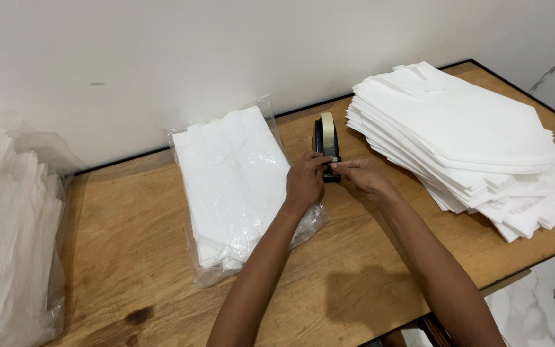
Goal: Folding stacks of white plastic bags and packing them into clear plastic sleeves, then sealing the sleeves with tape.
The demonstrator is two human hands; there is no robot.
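Both hands meet at the tape dispenser (pixel 326 142) — left hand (pixel 306 181) gripping its near end, right hand (pixel 362 173) pinching the tape. A bagged white stack (pixel 232 186) lies under the left wrist — loose white bags (pixel 470 138) beyond the right.

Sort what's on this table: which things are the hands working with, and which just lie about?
In use:
tape dispenser, under left hand and right hand
clear packet of white bags

Lying about:
loose white bag stack
plastic-wrapped bundle
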